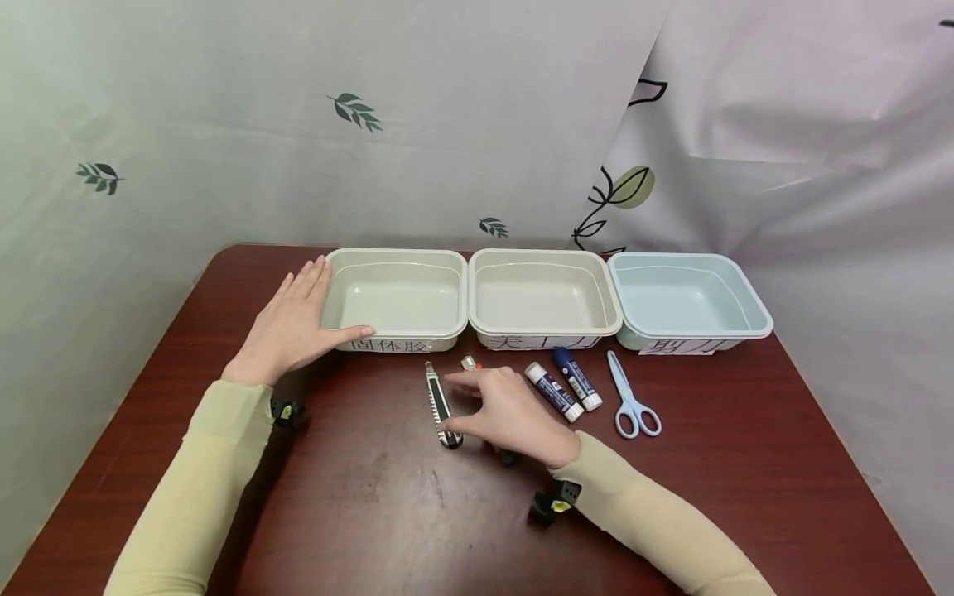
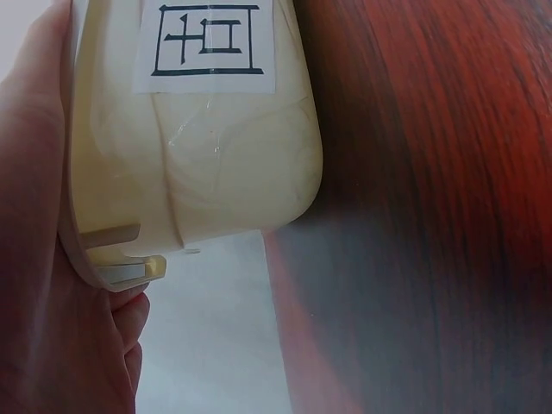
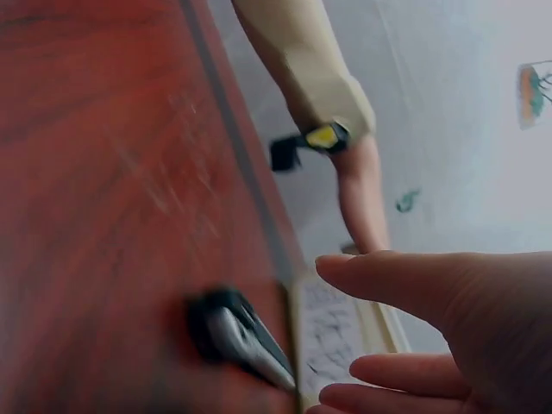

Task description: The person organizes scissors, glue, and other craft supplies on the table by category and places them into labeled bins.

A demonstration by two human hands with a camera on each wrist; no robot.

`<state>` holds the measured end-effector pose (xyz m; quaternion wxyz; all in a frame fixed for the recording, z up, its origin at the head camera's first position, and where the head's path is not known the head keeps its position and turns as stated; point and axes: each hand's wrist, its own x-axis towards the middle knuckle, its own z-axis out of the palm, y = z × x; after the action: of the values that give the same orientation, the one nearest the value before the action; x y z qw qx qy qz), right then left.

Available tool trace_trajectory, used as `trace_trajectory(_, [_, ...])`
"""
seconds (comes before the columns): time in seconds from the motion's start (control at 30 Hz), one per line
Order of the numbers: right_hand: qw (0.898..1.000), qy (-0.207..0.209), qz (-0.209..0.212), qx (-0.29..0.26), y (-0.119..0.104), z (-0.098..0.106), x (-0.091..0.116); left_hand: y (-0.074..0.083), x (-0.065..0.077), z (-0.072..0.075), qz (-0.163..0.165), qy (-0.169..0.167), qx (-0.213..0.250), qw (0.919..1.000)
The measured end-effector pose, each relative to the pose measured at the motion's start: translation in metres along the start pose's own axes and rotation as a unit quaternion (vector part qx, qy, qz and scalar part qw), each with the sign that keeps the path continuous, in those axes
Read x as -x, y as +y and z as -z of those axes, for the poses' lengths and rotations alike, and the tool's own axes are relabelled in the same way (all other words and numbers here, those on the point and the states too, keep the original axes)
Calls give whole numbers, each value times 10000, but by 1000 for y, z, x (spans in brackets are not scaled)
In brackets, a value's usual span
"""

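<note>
My left hand [image 1: 286, 323] rests on the left corner of the cream plastic bin [image 1: 460, 298], fingers straight along the side rim and thumb on the front rim. In the left wrist view that labelled bin [image 2: 241, 164] stands beside the hand. My right hand [image 1: 514, 414] hovers over the table, thumb and fingers apart with nothing between them. Just left of its fingertips lies a black-and-silver utility knife [image 1: 440, 406], blurred in the right wrist view. Under the right hand is another item [image 1: 469, 362] with a silver tip, mostly hidden.
Right of the hand lie two glue sticks [image 1: 553, 391] [image 1: 577, 381] and light-blue scissors [image 1: 637, 410]. A beige bin [image 1: 544, 327] and a light-blue bin [image 1: 693, 327] continue the row at the back, with paper labels on their fronts. A patterned curtain [image 1: 417, 165] hangs behind the table.
</note>
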<state>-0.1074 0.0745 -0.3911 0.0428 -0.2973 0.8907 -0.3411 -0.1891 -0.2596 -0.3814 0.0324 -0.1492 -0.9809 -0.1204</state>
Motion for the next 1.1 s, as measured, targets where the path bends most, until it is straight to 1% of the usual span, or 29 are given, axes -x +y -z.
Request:
trace_trajectory(0.1, [9999, 67, -22, 132, 7, 16, 4, 0, 0, 0, 4, -2, 21, 10000])
trace_trajectory(0.2, [9994, -82, 54, 324, 18, 34, 9, 0, 1, 0, 32, -20, 37, 10000])
trace_trajectory(0.33, [9970, -501, 90, 586, 31, 57, 17, 1, 1, 1, 36, -35, 20, 10000])
trace_trajectory(0.47, [9926, -967, 106, 730, 41, 71, 22, 1, 1, 2, 25, -64, 3, 10000])
trace_trajectory(0.6, [9867, -1401, 182, 806, 47, 75, 23, 0, 1, 1, 36, -61, 20, 10000])
trace_trajectory(0.73, [9797, -1754, 165, 955, 50, 71, 22, -1, 2, -1, 50, -31, 48, 10000])
trace_trajectory(0.8, [9769, -1852, 182, 1054, 52, 68, 21, -1, 2, -1, 47, -21, 44, 10000])
trace_trajectory(0.9, [9756, -1848, 277, 1156, 52, 66, 21, -2, 2, -2, 33, 1, 25, 10000])
trace_trajectory(1.1, [9760, -1690, 475, 1289, 53, 64, 20, -2, 1, -1, 8, 21, -36, 10000])
